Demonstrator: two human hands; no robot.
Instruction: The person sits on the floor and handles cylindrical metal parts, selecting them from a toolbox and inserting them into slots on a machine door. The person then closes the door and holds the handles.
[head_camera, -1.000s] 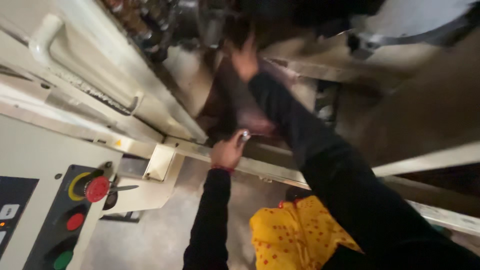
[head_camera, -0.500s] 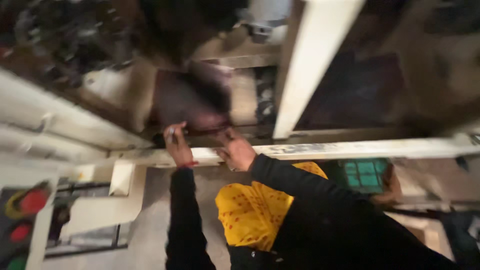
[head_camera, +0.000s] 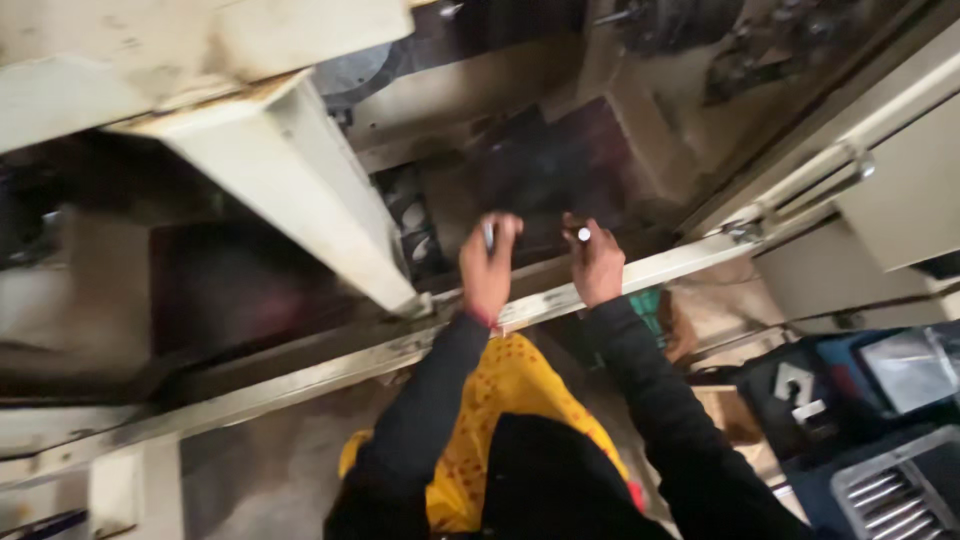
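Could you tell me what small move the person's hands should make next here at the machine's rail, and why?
Probably bring the two small metal pieces together. The left hand holds a slim silvery piece and the right hand a small round-ended metal part, both raised just above the cream rail and only a short gap apart. What the pieces are is too small to tell.

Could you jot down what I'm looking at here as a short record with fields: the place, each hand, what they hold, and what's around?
Place: open bay of a cream-painted machine, seen from above
Left hand: raised over the cream rail, fingers closed on a small metal part
Right hand: beside it, pinching a small shiny round piece
Hands: close together, not touching
Clothing: black sleeves, yellow dotted cloth
Nearby: slanted cream beam, dark blue case at right
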